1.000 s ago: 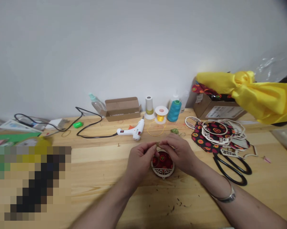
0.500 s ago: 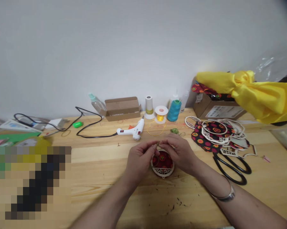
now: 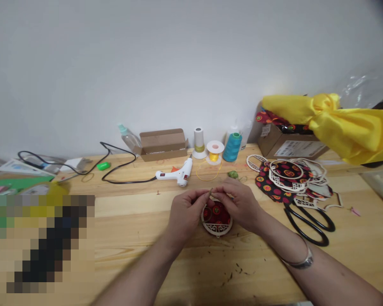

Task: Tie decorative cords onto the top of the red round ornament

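Observation:
My left hand (image 3: 189, 211) and my right hand (image 3: 237, 203) meet over the middle of the table, fingertips pinched close together. Between them is a thin olive-green cord (image 3: 211, 192), gripped by both; a loop of it seems to hang over the fabric. Right below lies a round ornament (image 3: 217, 214), dark red patterned fabric in a pale wooden frame with lattice at its lower edge and a small ring at the bottom. My fingers cover its upper part. A small bundle of green cord (image 3: 232, 174) lies just beyond my right hand.
A white glue gun (image 3: 175, 175) with a black cable lies behind my left hand. Further back stand thread spools (image 3: 232, 147) and an open cardboard box (image 3: 162, 146). To the right are wooden frames with fabric (image 3: 287, 176) and black-handled scissors (image 3: 309, 225).
My fingertips have shifted very slightly at the cord, and a bit more of it shows above them. Everything else stays in place.

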{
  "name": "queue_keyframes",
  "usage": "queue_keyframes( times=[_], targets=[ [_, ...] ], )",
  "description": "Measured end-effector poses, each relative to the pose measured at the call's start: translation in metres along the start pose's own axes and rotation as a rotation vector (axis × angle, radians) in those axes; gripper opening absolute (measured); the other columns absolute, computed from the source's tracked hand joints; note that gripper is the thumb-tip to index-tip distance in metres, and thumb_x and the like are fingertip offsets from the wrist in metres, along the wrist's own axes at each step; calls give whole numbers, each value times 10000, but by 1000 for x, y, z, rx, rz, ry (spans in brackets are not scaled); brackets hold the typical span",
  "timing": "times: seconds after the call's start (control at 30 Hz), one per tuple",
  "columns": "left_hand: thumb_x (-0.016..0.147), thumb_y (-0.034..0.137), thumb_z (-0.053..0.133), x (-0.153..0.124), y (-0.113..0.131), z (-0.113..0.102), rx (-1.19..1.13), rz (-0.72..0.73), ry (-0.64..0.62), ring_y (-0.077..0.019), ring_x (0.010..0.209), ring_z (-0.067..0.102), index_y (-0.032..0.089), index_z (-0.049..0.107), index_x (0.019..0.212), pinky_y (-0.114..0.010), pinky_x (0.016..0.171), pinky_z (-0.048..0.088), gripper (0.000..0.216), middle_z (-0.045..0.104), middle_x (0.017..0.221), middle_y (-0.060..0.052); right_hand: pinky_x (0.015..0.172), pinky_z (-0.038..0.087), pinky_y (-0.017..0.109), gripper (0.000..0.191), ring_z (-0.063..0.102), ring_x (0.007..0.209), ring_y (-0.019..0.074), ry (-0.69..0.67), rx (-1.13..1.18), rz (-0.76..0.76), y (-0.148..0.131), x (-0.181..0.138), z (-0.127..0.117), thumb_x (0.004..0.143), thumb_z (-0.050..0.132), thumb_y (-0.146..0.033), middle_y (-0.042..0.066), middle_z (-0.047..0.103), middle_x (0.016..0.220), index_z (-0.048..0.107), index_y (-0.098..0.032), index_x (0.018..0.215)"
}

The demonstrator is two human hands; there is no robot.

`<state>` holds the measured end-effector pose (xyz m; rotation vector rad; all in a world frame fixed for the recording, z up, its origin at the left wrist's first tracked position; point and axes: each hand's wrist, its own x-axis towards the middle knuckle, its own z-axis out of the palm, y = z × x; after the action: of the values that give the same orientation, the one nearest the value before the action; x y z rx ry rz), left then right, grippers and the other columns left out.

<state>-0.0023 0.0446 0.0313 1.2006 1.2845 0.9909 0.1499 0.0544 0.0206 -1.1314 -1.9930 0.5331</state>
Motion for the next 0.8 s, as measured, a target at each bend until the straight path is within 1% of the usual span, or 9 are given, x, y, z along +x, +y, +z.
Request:
queue_keyframes(
  times=[0.07, 0.17, 0.3, 0.37, 0.5, 0.57, 0.63, 0.7, 0.8],
  targets=[
    [708, 262, 598, 0, -1, 1, 34, 17, 8, -134, 612, 578, 167, 706, 750, -226, 600, 453, 150, 666, 616, -9, 636, 373, 266, 167, 505, 674, 141, 0, -2, 3, 0, 0, 0, 805, 494, -125, 19, 579, 672, 622, -187, 717],
    [705, 254, 599, 0, 0, 1, 59, 7, 27, -128, 606, 579, 159, 692, 727, -222, 599, 452, 134, 669, 625, -12, 641, 372, 267, 158, 506, 682, 142, 0, -8, 11, -1, 0, 0, 801, 501, -127, 19, 581, 674, 621, -184, 715],
    [696, 252, 610, -1, 1, 1, 36, -8, 23, -117, 584, 567, 152, 674, 702, -209, 567, 436, 119, 661, 618, -12, 641, 373, 274, 150, 507, 685, 147, 7, -15, 5, -1, 0, 0, 801, 501, -133, 23, 584, 678, 616, -182, 720],
    [694, 259, 615, -1, 1, 0, 11, -31, 16, -97, 532, 536, 152, 664, 689, -195, 520, 409, 117, 646, 594, -1, 643, 377, 276, 145, 512, 688, 150, 14, -10, 6, -1, 0, 0, 803, 499, -138, 26, 590, 687, 618, -182, 732],
    [691, 293, 627, 2, 0, -1, -72, -101, -3, -40, 382, 380, 145, 646, 652, -172, 406, 301, 154, 570, 493, 40, 679, 392, 281, 103, 526, 735, 159, 95, 11, 39, -4, 1, 0, 804, 512, -163, 43, 608, 739, 612, -172, 783],
    [681, 312, 637, 4, -2, -2, -151, -134, -8, -30, 351, 317, 141, 635, 635, -167, 371, 244, 177, 493, 415, 65, 670, 397, 278, 94, 528, 721, 158, 136, 11, 64, -5, 1, 0, 795, 526, -170, 41, 608, 717, 609, -170, 750],
    [664, 324, 651, 5, -4, -1, -250, -175, -2, -30, 335, 286, 139, 623, 630, -162, 350, 203, 190, 421, 366, 83, 650, 399, 272, 110, 534, 692, 152, 126, 22, 76, -7, 0, 2, 784, 539, -165, 27, 614, 683, 614, -180, 705],
    [638, 319, 674, 5, -5, 0, -341, -204, 20, -27, 332, 284, 134, 617, 636, -156, 340, 192, 193, 423, 376, 84, 644, 403, 269, 111, 544, 682, 148, 102, 40, 85, -7, -1, 5, 775, 552, -166, 16, 628, 674, 628, -191, 699],
    [600, 304, 704, 5, -4, 2, -390, -221, 52, -21, 340, 305, 128, 625, 658, -150, 340, 209, 202, 485, 433, 70, 651, 414, 271, 97, 560, 691, 149, 96, 53, 108, -8, -3, 8, 763, 568, -170, 13, 643, 685, 647, -196, 714]
  ],
)
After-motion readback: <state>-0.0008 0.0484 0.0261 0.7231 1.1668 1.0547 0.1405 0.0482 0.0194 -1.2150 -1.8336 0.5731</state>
